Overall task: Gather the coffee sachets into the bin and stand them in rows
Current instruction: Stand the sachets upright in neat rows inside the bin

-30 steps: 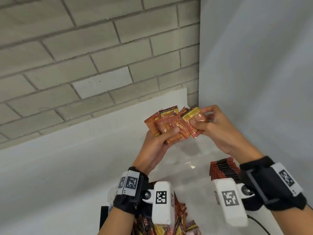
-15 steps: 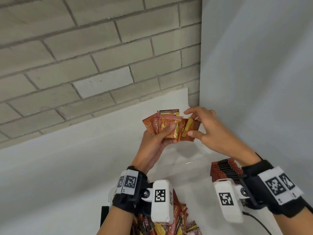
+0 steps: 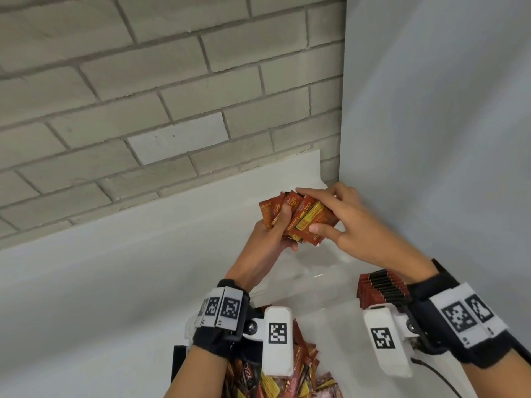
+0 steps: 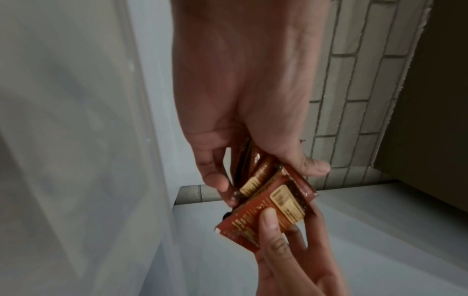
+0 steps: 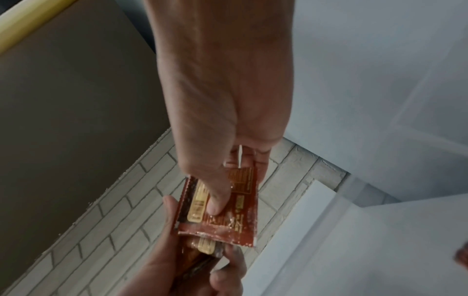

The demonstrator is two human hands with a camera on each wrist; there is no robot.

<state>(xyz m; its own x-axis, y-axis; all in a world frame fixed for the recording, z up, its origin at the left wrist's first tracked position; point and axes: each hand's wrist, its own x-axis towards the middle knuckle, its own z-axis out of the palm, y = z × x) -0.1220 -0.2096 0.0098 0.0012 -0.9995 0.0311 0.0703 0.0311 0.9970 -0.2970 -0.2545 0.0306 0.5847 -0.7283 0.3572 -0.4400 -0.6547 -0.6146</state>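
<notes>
A pale brick wall (image 3: 149, 90) and a plain white panel (image 3: 436, 116) meet in a corner above the white tabletop (image 3: 94, 305), and I am working the sachets in the air just in front of that corner. My left hand (image 3: 268, 239) grips a fanned bunch of coffee sachets (image 3: 290, 216) — thumb across the front, fingers (image 4: 215, 176) curled behind. My right hand (image 3: 344, 225) pinches the nearest sachet (image 4: 266, 216) of the bunch, thumb on its face and fingers over the top edges. The clear bin (image 3: 330, 280) sits below and toward me, with one row of sachets (image 3: 379, 291) already standing at its right side; a loose pile (image 3: 287, 377) still lies near my left wrist. The risk, as I judge it, is the fan itself: the packets are slick and skewed, so squaring them with too light a grip could let one slide out and drop flat into the bin or onto the tabletop. A misaligned bunch could also topple — or knock the standing row over — when I set it down.
</notes>
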